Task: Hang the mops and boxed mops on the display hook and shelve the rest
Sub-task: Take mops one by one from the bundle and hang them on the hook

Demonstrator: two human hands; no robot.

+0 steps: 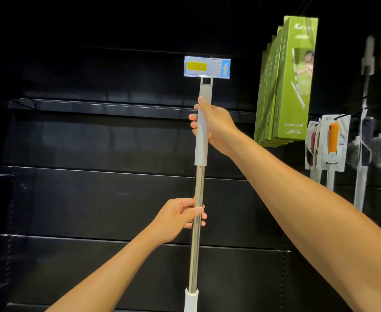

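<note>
**Mop held upright below the price tag**

Gripping the mop (198, 199) low on its shiny, round metal shaft, the left hand (180, 218) is closed around it, fingers wrapped from the left. The shaft runs nearly upright through the middle of the scene, with a white plastic collar at its near, lower end. Higher and farther, the right hand (212, 124) is clenched on the matte white grip sleeve — thumb pointing up along it. The mop's top loop sits just under the price tag (207, 67), a clear plastic holder with a yellow label; whether the loop is on a hook is not clear. Behind stands the black shelving (94, 199), its flat panels dark and smooth. Far right hang green cardboard boxed mops (294, 82), and beyond them packaged brushes (332, 143) — blurred.
</note>
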